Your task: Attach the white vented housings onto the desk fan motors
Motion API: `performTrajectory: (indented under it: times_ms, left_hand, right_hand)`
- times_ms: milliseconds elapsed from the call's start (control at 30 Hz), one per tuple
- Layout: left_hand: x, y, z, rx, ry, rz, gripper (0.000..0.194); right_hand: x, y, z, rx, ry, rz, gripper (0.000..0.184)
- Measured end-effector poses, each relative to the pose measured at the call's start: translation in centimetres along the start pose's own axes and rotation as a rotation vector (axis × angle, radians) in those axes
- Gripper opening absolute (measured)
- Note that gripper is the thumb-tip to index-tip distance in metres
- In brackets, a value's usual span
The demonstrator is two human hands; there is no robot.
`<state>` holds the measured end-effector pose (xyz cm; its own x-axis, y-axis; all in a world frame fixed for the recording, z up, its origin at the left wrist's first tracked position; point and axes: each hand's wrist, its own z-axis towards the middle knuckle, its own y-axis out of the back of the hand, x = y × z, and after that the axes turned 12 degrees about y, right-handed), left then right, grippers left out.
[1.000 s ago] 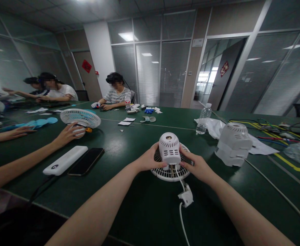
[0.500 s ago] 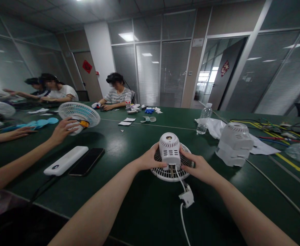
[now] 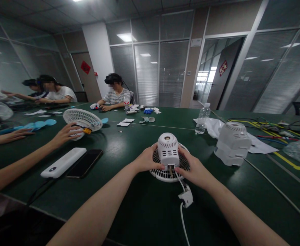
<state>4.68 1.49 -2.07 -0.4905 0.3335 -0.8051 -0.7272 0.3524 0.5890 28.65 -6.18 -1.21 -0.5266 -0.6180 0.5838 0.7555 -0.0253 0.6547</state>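
A small white fan lies grille-down on the green table [image 3: 139, 212]; its motor housing [image 3: 168, 150] points up from the round grille [image 3: 165, 175]. My left hand [image 3: 146, 160] grips the left side of the housing and grille. My right hand [image 3: 192, 168] holds the right side, fingers curled by the housing's base where the white cord [image 3: 183, 218] comes out. An inline switch [image 3: 186, 197] on that cord rests on the table just in front of the fan.
A white fan base [image 3: 232, 140] sits to the right beside white paper and a water bottle [image 3: 201, 118]. A power bank [image 3: 63, 162] and a phone [image 3: 85, 163] lie to the left. A neighbour's hand [image 3: 67, 133] holds another fan grille [image 3: 82, 119]. Other people sit at the far side.
My right hand has slid inward toward the base of the housing. The neighbour's fan grille was lifted and shifted a little to the right.
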Motion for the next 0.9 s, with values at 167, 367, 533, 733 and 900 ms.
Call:
performTrajectory:
  times_ms: [167,367,533,733,900]
  left_hand:
    - [-0.3,0.2,-0.1,-0.04,-0.037,0.087,0.094]
    - [-0.1,0.4,0.0,-0.012,-0.05,0.145,0.1]
    - [0.0,-0.2,0.0,-0.054,-0.061,0.058,0.106]
    - [0.0,-0.5,0.1,-0.028,-0.074,-0.062,0.102]
    - [-0.2,-0.2,0.1,0.025,-0.072,-0.102,0.099]
  right_hand:
    - [0.0,-0.5,0.2,-0.061,-0.026,0.055,0.075]
    - [0.3,-1.0,0.1,-0.098,-0.045,-0.027,0.084]
    - [-0.6,-1.0,0.2,-0.076,-0.019,-0.04,0.079]
    - [-1.5,-1.0,0.4,-0.075,-0.041,0.01,0.07]
    - [-1.1,-0.4,0.7,-0.045,-0.057,0.014,0.071]
